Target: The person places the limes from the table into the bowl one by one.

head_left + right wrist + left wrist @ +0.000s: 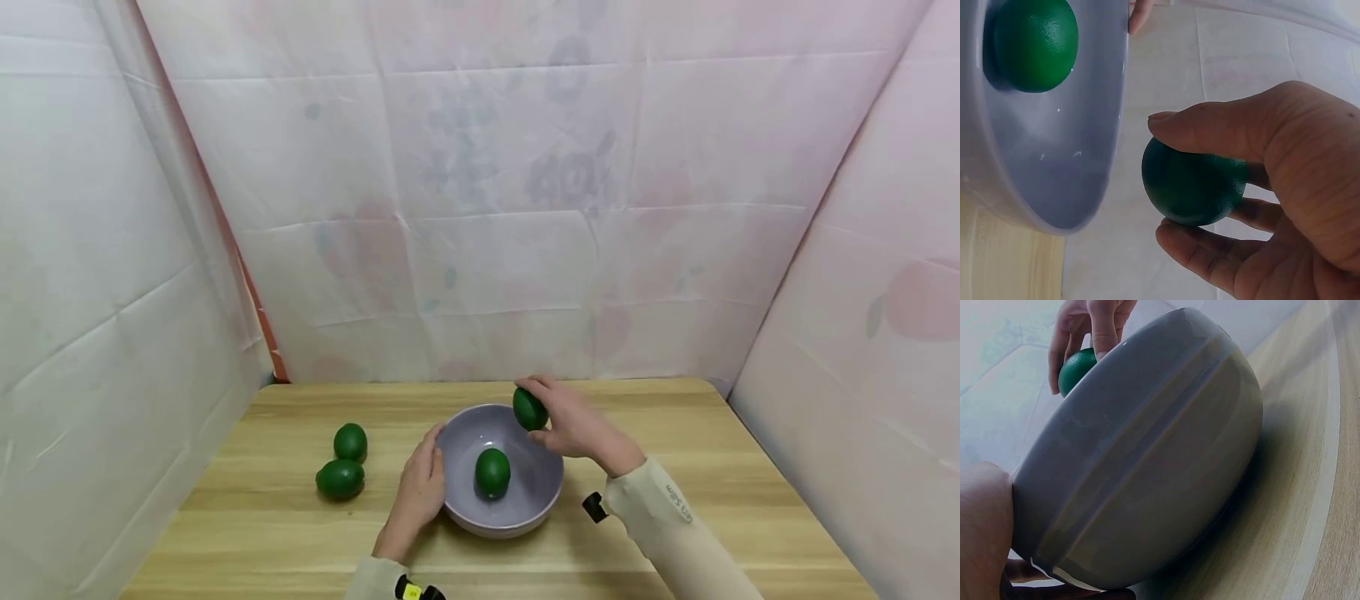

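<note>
A grey-purple bowl (529,500) stands on the table with one green lime (492,473) inside it. At the bowl's left side my left hand (422,487) holds its wall near the rim; the left wrist view shows fingers (1075,592) along the bowl's outside. My right hand (577,421) grips another lime (529,409) above the bowl's far right rim. In the right wrist view, that lime (1191,184) sits between thumb and fingers, apart from the bowl.
Two more limes, one farther back (350,442) and one nearer (340,480), lie close together left of the bowl. The wooden table (675,517) is enclosed by pale printed cloth (510,267) at the back and both sides.
</note>
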`<state>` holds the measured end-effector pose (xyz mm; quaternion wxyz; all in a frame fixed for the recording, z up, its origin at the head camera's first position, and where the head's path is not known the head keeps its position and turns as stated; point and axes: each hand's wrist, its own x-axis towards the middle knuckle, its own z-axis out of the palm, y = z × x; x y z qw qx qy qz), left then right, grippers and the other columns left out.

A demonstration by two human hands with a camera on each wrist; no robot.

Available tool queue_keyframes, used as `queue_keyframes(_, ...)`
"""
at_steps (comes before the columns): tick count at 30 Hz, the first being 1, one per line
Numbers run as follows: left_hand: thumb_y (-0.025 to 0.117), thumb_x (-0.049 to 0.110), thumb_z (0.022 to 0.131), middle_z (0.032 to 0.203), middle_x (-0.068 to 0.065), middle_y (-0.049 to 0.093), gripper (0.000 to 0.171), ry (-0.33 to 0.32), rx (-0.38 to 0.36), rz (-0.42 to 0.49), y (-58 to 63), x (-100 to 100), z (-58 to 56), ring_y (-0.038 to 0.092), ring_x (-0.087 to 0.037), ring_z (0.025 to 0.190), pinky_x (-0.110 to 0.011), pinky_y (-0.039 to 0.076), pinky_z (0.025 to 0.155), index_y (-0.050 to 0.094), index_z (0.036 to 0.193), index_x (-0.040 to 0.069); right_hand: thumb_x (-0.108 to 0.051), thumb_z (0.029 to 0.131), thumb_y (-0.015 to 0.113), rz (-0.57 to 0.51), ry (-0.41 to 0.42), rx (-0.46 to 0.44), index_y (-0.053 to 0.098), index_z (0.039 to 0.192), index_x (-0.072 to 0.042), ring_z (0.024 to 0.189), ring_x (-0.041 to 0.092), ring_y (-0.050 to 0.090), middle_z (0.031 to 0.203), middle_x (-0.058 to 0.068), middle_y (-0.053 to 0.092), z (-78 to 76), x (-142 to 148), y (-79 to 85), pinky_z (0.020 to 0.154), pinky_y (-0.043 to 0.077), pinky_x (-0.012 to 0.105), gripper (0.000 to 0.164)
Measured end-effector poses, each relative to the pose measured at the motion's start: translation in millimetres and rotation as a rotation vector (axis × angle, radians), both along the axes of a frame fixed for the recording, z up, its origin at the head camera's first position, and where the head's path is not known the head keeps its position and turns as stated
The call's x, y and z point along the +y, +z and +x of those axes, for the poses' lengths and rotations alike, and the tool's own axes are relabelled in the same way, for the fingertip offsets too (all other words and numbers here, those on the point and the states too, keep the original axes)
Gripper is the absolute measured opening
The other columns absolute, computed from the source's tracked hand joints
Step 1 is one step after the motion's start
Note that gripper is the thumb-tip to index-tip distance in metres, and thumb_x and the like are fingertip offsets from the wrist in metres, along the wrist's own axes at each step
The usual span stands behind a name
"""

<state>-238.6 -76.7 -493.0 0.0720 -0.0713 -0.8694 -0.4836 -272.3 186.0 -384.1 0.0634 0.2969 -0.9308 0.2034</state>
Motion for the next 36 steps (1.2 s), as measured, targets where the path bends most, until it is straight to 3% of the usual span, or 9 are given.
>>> queue_keyframes(5,0.032,0.011,0.11,0.159,-0.016,0.043,0.045,-0.001,0.0,0.003,-1.6,0,0.8,0.04,-0.037,0.15,-0.056,0.036,0.121,0.039,0.155,0.009,-0.007,0.08,0.082,0.014,0.009,0.014,0.048,0.147,-0.002,0.119,0.034,0.062,0.141,0.019,0.055,3.6,-1,-4.5,0.098,0.056,0.049,0.074)
queue_keyframes(18,0.033,0.013,0.11,0.159,-0.015,0.044,0.046,0.009,0.004,0.011,0.9,2,-2.6,0.041,-0.035,0.149,-0.054,0.036,0.121,0.039,0.155,0.01,-0.008,0.081,0.081,0.019,0.017,-0.063,0.048,0.148,-0.005,0.119,0.034,0.062,0.143,0.018,0.054,6.7,-4,-18.5,0.096,0.057,0.05,0.075)
queue_keyframes(28,0.032,0.012,0.11,0.159,-0.014,0.044,0.046,0.004,0.008,0.0,-0.6,6,-3.8,0.041,-0.034,0.149,-0.053,0.037,0.121,0.038,0.156,0.011,-0.006,0.079,0.082,0.048,0.042,-0.064,0.049,0.147,-0.003,0.116,0.032,0.063,0.14,0.016,0.055,10.3,-1,-24.4,0.094,0.058,0.048,0.076)
queue_keyframes(36,0.032,0.014,0.111,0.158,-0.014,0.045,0.046,-0.002,0.037,-0.021,-0.3,2,-5.8,0.043,-0.034,0.148,-0.053,0.039,0.12,0.038,0.156,0.012,-0.002,0.075,0.083,0.067,0.07,-0.008,0.05,0.144,0.0,0.113,0.034,0.064,0.137,0.021,0.056,12.5,-7,-32.2,0.092,0.058,0.05,0.076)
